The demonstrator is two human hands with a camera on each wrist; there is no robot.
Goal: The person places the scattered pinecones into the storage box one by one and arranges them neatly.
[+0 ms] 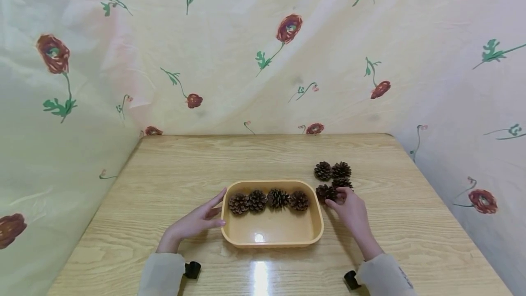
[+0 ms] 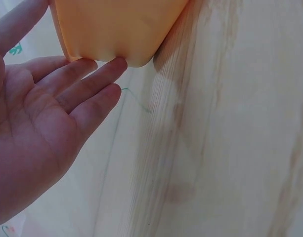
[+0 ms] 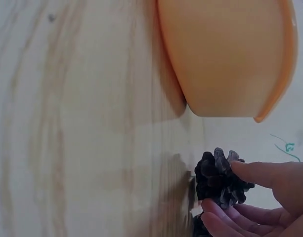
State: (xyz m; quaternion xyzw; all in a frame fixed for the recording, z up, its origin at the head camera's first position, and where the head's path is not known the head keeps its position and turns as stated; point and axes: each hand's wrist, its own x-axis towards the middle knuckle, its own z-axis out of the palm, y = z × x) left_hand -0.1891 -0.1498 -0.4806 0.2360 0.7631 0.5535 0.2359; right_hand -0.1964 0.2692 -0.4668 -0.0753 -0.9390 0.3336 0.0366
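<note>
Glare on tabletop (image 1: 185,163), soft shadows

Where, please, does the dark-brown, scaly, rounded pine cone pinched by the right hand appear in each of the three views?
Head: the pine cone is right of centre, below mid-height, at the right hand.
Left wrist: not in this picture.
Right wrist: lower right, between thumb and fingers.
Shared landmark: the light-orange, plastic-looking, round-cornered rectangular tray, visible in all three.

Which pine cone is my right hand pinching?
The front-left pine cone of the four outside the orange tray, closest to that tray: your right hand pinches it, and none of the others.
</note>
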